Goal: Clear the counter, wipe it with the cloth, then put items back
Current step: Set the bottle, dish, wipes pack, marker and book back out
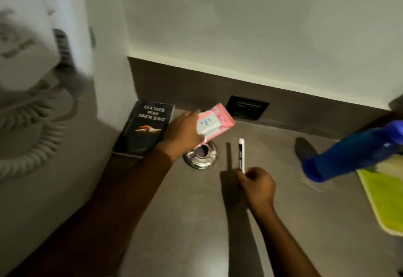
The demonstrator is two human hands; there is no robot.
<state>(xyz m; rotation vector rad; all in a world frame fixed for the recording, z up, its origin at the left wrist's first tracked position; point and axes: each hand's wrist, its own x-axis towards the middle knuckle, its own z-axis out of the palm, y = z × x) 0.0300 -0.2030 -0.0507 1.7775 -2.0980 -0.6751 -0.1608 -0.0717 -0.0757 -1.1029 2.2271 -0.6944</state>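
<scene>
Counter (196, 222) front and centre bare, open to a hand; left rear corner blocked by book (142, 127) against the wall; metal ashtray (201, 154) just beside it; blue spray bottle (353, 152) and yellow-green cloth (383, 200) crowd the right edge; open lane between ashtray and bottle.

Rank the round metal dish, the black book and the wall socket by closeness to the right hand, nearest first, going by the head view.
From the right hand, which grips a white pen:
1. Round metal dish, just up and to its left on the counter.
2. Wall socket, straight up, set in the dark backsplash.
3. Black book, far left, by the corner wall.
</scene>
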